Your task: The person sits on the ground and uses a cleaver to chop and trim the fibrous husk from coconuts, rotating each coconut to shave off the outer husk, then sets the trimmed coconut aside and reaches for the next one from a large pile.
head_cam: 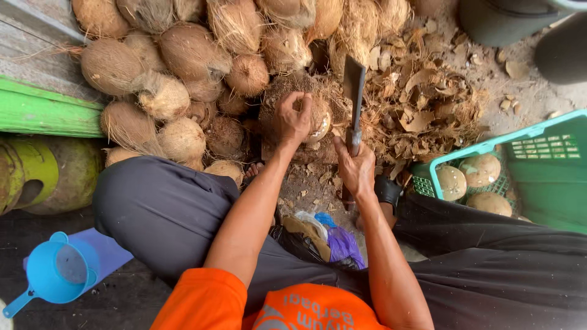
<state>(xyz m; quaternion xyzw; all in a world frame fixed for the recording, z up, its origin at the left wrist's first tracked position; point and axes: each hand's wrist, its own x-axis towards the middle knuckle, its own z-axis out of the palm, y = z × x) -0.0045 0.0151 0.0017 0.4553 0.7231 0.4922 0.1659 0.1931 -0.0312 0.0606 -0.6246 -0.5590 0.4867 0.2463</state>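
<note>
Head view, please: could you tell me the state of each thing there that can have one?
Left hand: gripping the coconut.
Coconut: partly peeled, pale patch exposed.
Right hand: closed around the cleaver's handle.
Cleaver: held upright, blade beside the coconut.
Green crate: open, holding peeled coconuts.
Coconut pile: still husked, brown.
Blue strainer: lying empty.

Lying heaped ahead-left: coconuts [177,67]. Sitting right, holding peeled coconuts [480,170]: crate [544,177]. Spreading between: husk scraps [428,104]. Resting near-left: funnel [58,269]. Lying between knees: bags [324,238].
</note>
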